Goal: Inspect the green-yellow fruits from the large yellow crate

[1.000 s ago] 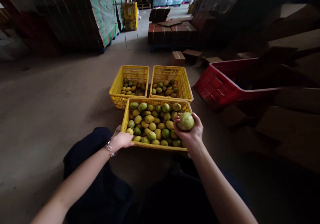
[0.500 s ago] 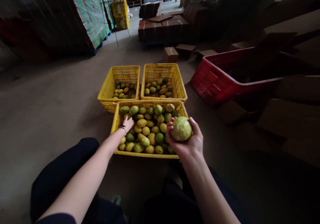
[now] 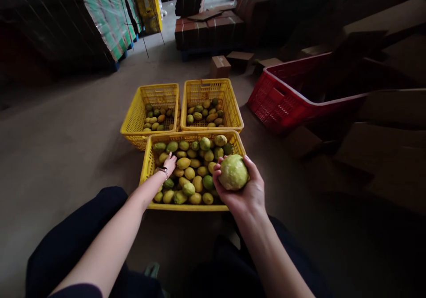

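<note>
A bumpy green fruit [image 3: 234,172] is being held in the R hand [image 3: 249,196] above the nearest yellow crate [image 3: 186,208], while picking is seemingly being tried w/ the L hand [image 3: 170,164] among other fruits [image 3: 189,173], its grip not being visible, gentle finger closing prob. being needed.

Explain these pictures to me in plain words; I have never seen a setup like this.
There is no machine here. A person wears a camera on the head, looking forward and down, so you see their own left hand and right hand, both bare. The right cradles a pale green fruit. The left reaches among the fruits in the front yellow crate; whether it grips one is unclear. On the floor behind stand two more yellow crates, less full, with a red crate to the right.
</note>
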{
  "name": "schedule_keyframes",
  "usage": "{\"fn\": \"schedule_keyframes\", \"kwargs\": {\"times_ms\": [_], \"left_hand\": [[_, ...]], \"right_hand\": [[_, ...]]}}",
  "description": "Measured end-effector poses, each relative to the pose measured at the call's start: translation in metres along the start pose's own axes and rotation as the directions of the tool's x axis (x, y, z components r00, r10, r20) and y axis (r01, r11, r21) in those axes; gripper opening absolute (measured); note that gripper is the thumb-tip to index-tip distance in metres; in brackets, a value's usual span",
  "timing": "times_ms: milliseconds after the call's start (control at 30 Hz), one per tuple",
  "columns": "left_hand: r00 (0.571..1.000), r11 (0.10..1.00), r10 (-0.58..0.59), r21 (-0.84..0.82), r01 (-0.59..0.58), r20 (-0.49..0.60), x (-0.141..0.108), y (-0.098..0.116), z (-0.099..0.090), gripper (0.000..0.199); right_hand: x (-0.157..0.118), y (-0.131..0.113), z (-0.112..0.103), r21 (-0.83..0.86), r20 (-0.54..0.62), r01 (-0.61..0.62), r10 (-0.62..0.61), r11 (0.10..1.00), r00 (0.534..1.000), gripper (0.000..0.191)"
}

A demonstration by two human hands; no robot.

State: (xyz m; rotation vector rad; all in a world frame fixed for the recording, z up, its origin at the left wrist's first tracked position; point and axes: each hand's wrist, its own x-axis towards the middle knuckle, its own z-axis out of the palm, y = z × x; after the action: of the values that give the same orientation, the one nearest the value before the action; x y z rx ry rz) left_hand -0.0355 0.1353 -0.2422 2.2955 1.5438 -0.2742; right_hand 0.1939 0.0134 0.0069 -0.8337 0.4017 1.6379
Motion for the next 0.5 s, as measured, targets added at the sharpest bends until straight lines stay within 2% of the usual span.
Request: {"fn": "schedule_keyframes", "kwargs": {"times_ms": [200,367,500], "left_hand": [[0.999,1.0,0.026,-0.015,-0.025,0.04,-0.015,0.005,-0.009,0.015],[0.998,1.0,0.005,-0.011,-0.005,0.058,-0.032,0.014,-0.014,0.024],[0.995,0.995,-0.078,-0.052,0.081,0.063,-0.048,0.012,-0.021,0.036]], "right_hand": [[0.0,0.003,-0.002,-0.015,0.008,-0.012,0.012,1.0,1.0,0.024],[0.0,0.002,-0.003,-0.012,0.022,-0.016,0.016,1.0,1.0,0.024],[-0.003,0.003,-0.001,-0.02,0.019,-0.013,0.014,1.0,1.0,0.022]]}}
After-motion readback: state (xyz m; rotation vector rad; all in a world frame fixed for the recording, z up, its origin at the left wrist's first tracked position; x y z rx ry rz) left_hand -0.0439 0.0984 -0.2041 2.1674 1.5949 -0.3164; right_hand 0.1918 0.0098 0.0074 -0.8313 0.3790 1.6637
